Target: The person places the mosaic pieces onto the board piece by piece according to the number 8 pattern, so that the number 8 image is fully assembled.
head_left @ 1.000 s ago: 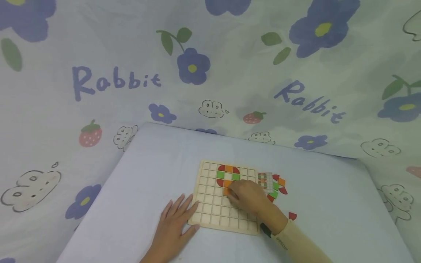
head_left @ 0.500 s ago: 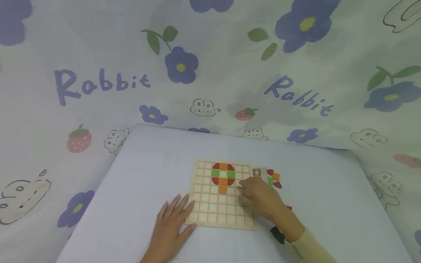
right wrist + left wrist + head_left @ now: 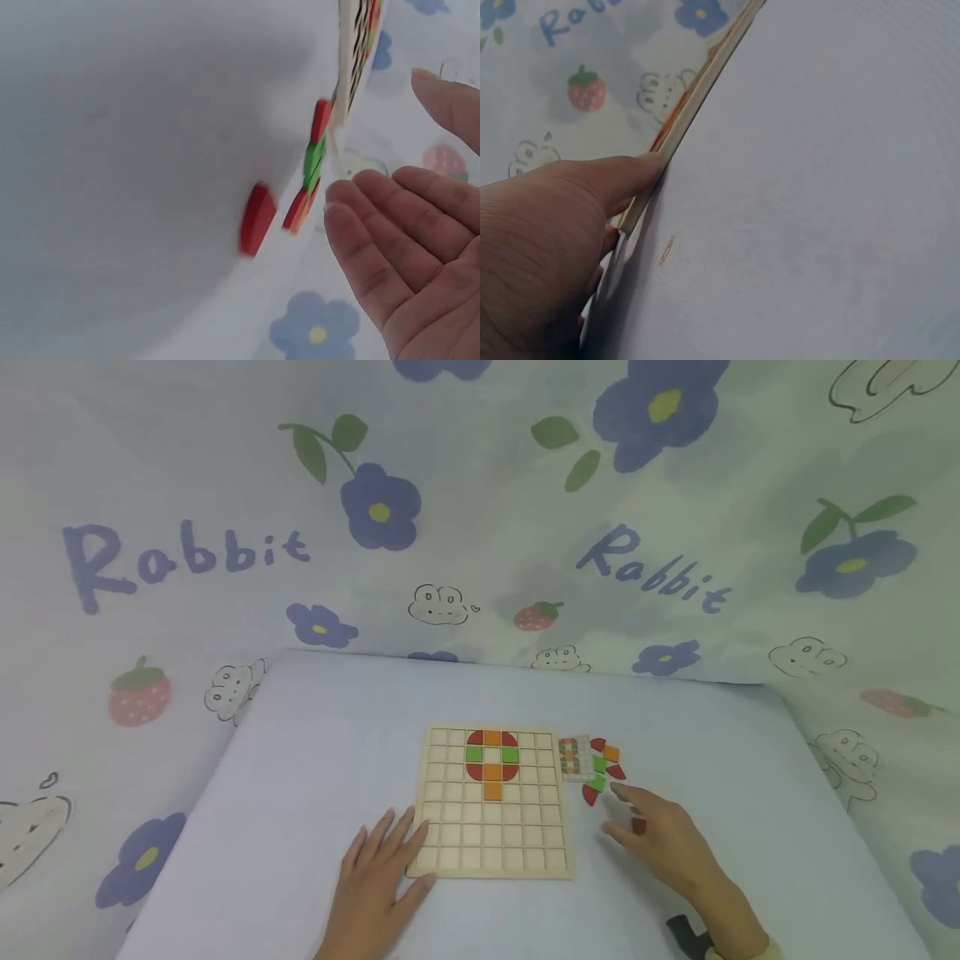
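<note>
A wooden grid board lies on the table. Red quarter-round tiles, green square tiles and orange square tiles form a ring in its upper part, with one more orange tile just below. My left hand rests at the board's lower left corner, fingers spread over the edge; in the left wrist view the thumb touches its side. Right of the board, my right hand hovers with fingers extended and nothing in them. Its fingertips are close to loose tiles, including a green tile and a red tile.
A small pattern card lies against the board's right side. Beyond it are an orange tile and more red tiles. A single red tile lies apart, partly behind the right hand in the head view. Printed cloth rises behind the table.
My right hand let go of a tile on the board and moved right, off the board to the loose tiles. The ring gained a red tile at its lower right. The left hand stayed put.
</note>
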{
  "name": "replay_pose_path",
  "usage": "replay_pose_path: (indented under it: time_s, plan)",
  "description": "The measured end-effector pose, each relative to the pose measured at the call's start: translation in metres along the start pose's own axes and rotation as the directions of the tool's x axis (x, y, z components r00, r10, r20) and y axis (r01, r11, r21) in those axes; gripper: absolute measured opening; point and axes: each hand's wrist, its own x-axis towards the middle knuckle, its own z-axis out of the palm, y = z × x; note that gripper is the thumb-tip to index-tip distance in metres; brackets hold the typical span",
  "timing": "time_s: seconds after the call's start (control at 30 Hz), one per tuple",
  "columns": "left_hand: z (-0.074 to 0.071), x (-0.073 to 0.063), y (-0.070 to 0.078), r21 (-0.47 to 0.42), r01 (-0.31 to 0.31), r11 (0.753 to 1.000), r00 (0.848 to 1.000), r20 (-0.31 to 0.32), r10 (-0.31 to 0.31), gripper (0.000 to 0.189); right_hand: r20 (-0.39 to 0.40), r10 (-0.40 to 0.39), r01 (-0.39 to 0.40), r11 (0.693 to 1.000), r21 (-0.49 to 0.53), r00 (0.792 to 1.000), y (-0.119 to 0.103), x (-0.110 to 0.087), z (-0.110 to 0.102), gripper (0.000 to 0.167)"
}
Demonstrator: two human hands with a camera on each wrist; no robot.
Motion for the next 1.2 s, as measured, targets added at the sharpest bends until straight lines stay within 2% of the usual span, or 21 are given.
replay_pose_path:
  time_s: [0.1,0.3,0.5,0.6,0.83,1.07,1.2]
  plan:
    - [-0.002,-0.001,0.000,0.005,0.014,1.000,1.000,0.007,-0.014,0.065,-0.012,0.045,-0.045,0.998,-0.040,0.999,0.009,-0.008,-0.002,0.065]
    - [-0.002,0.000,0.000,0.002,0.027,1.000,0.999,0.025,-0.027,0.065,-0.052,0.076,-0.080,0.993,-0.092,0.996,0.027,-0.020,0.000,0.060]
    - [-0.001,0.000,0.001,-0.001,0.026,1.000,0.999,0.030,-0.026,0.065,-0.010,0.155,-0.155,0.979,-0.131,0.988,0.037,-0.024,0.005,0.064]
    - [0.000,0.001,0.001,-0.002,0.014,1.000,1.000,0.018,-0.014,0.065,-0.009,0.171,-0.170,0.974,-0.149,0.985,0.039,-0.026,0.007,0.064]
    - [0.000,0.000,0.001,-0.005,-0.007,1.000,1.000,-0.024,0.007,0.064,-0.046,0.141,-0.147,0.971,-0.189,0.989,0.034,-0.024,0.011,0.060]
    - [0.002,-0.001,-0.001,-0.003,-0.007,1.000,1.000,-0.019,0.007,0.065,-0.060,0.160,-0.169,0.961,-0.218,0.985,0.029,-0.020,0.015,0.053]
    - [0.003,-0.001,-0.002,-0.007,-0.013,1.000,1.000,-0.025,0.013,0.065,-0.052,0.196,-0.203,0.953,-0.226,0.979,0.027,-0.018,0.016,0.050]
